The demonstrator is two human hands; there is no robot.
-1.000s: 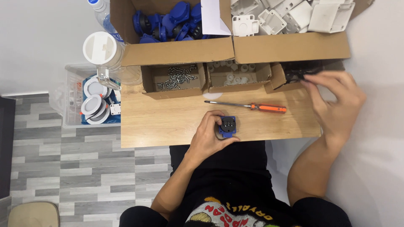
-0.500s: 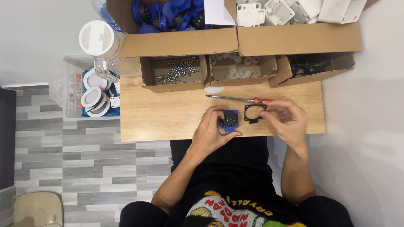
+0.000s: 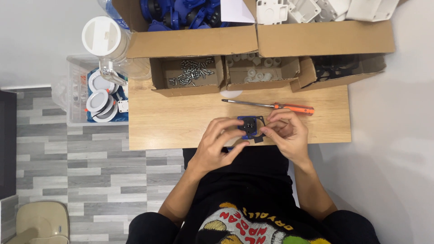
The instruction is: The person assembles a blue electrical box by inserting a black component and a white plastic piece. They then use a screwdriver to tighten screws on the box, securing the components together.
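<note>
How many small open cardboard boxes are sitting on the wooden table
3, in a row along the far edge: left box with metal screws, middle box with white pieces, right box with black parts. None seems hidden. Two bigger cartons sit behind them.

An orange-handled screwdriver (image 3: pixel 271 106) lay just beyond the fingers on the table (image 3: pixel 172 122); farther beyond stood cardboard boxes of screws (image 3: pixel 189 74), white spacers (image 3: pixel 258 68) and black parts (image 3: pixel 337 70).
</note>
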